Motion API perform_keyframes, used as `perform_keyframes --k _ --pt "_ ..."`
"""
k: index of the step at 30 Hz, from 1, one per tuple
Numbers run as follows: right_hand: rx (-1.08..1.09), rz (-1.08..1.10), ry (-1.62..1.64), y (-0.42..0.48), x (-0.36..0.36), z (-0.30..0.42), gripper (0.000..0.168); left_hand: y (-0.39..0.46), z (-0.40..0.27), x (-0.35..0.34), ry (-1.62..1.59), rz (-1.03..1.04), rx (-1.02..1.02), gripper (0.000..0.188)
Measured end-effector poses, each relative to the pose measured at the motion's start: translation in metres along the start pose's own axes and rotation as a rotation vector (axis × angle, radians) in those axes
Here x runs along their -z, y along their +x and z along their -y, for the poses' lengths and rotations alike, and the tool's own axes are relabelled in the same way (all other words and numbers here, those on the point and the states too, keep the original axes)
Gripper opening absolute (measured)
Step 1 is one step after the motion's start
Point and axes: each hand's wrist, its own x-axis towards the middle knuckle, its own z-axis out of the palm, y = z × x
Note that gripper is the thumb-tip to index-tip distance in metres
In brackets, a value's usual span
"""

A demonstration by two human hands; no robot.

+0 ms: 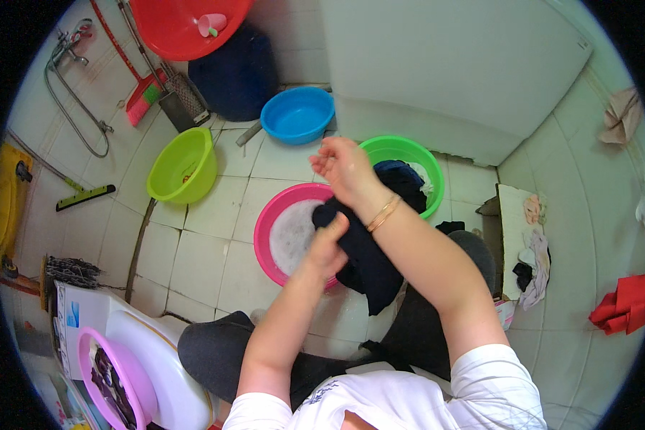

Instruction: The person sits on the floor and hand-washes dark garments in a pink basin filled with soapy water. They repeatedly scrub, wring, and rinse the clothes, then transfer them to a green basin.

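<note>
Over the right side of a pink basin (264,252) of sudsy water (294,236) hangs a dark cloth garment (368,258). My left hand (330,244) has its thumb up and its fingers closed around the cloth. Above it, my right hand (346,169), with bracelets at the wrist, is raised with slightly curled fingers apart and nothing visible in them; its wrist is over the top of the garment. A bright green basin (436,188) behind my right forearm holds dark clothes (403,180) and a white piece.
On the tiled floor stand a lime basin (177,177) and a blue basin (298,115). A squeegee (86,196) leans at the left. A violet basin (140,387) with dark clothes rests at lower left. Small cloths lie on a white board (510,215) at right.
</note>
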Motion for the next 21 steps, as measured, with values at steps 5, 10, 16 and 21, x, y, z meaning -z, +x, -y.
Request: perform_keyframes --k 5,10,16,21 --pt "0.178 0.196 -0.659 -0.009 0.016 0.036 0.050 -0.001 -0.077 0.012 -0.101 -0.142 -0.309 0.044" --pt "-0.010 0.792 -1.156 -0.035 0.047 -0.018 0.080 -0.010 -0.108 0.021 -0.232 -0.073 -0.402 0.036" --pt "-0.352 0.170 -0.988 -0.026 0.056 -0.076 0.045 -0.016 -0.128 0.027 -0.346 -0.183 -0.467 0.036" --pt "-0.287 -0.151 -0.152 0.017 0.043 -0.033 0.033 -0.003 -0.127 0.080 -0.351 -0.374 -0.546 0.039"
